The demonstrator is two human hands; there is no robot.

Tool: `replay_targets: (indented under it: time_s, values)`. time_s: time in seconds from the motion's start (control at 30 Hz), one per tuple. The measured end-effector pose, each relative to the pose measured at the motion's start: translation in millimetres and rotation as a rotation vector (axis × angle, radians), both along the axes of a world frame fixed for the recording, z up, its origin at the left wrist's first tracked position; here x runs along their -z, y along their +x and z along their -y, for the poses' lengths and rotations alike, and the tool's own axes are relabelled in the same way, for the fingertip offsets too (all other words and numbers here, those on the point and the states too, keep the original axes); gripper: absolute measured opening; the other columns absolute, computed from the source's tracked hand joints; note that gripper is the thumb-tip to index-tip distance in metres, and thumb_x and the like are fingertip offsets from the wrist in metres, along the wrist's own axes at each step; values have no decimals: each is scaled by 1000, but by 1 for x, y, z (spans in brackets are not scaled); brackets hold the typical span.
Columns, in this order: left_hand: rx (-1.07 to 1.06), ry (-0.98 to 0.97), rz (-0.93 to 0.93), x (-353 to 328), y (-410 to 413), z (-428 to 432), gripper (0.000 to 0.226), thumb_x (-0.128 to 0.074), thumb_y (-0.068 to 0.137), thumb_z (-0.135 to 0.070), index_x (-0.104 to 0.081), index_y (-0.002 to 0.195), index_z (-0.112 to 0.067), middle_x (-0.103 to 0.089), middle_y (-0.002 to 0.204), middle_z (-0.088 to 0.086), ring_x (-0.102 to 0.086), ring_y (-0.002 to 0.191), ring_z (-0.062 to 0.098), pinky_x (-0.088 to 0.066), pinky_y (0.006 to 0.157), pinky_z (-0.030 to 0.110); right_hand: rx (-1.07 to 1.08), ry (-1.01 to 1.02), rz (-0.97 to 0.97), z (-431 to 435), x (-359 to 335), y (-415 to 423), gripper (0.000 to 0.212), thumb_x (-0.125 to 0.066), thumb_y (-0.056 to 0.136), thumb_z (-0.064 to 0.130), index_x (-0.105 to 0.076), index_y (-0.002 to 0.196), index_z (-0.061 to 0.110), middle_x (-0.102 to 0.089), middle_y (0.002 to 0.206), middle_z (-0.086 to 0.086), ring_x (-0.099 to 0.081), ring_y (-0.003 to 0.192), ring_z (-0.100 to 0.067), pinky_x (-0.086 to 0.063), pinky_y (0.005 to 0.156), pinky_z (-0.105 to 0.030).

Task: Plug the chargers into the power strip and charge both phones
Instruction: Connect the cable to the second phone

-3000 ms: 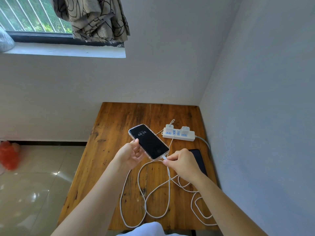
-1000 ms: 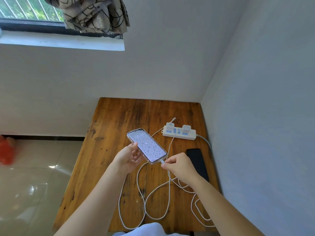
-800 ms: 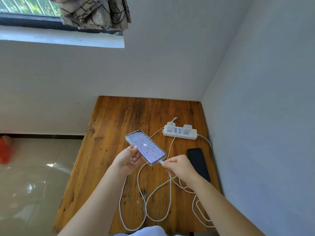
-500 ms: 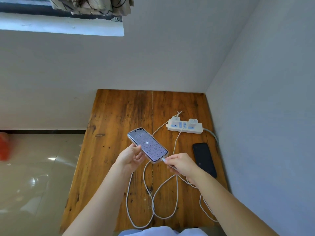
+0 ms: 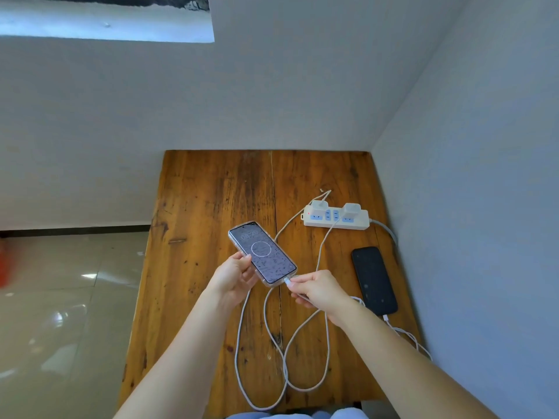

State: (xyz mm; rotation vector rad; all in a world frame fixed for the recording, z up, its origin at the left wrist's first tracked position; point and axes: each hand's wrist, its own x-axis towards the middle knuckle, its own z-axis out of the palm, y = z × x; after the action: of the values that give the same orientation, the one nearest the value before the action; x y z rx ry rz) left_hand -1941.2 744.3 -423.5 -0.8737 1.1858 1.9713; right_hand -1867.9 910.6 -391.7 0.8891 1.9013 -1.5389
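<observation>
Above the wooden table my left hand holds a phone in a clear case, its screen lit with a clock and a circle. My right hand pinches the white cable's connector at the phone's lower end. A white power strip lies at the back right with two white chargers plugged in. To the right lies a second phone, black and dark, flat on the table with a white cable at its near end.
White cables loop over the near part of the table. Walls close in the table at the back and on the right. A shiny tiled floor lies to the left.
The held phone's screen went from dark to lit and now shows a circle. My hands stayed together at its lower end. The camera tilted down, so the window left the view.
</observation>
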Motion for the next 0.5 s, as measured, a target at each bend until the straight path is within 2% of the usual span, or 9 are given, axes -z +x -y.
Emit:
replay_targets:
  time_s: [0.17,0.33,0.5]
  values:
    - [46,53,-12,19,-11,5,39,-49,92,1,-47,128,-16,-70,114,9,-66,103,27,-56,75,43,45,-18,38,7,12,-9,16,-66,87,16,-71,102,14,-70,91,-5,-65,84,-18,-52,66,-23]
    - [80,66,-13,36,-24,11,49,-48,90,9,-41,132,-15,-69,113,9,-66,102,26,-54,77,42,85,-40,82,13,32,-20,19,-67,86,15,-71,104,11,-71,86,-7,-65,72,-14,-52,60,-21]
    - [125,27,13,51,-40,17,52,-46,90,11,-40,134,-15,-66,114,15,-64,104,29,-53,78,40,113,-50,128,24,53,-32,19,-67,86,15,-70,104,11,-71,88,-7,-65,76,-16,-53,65,-24]
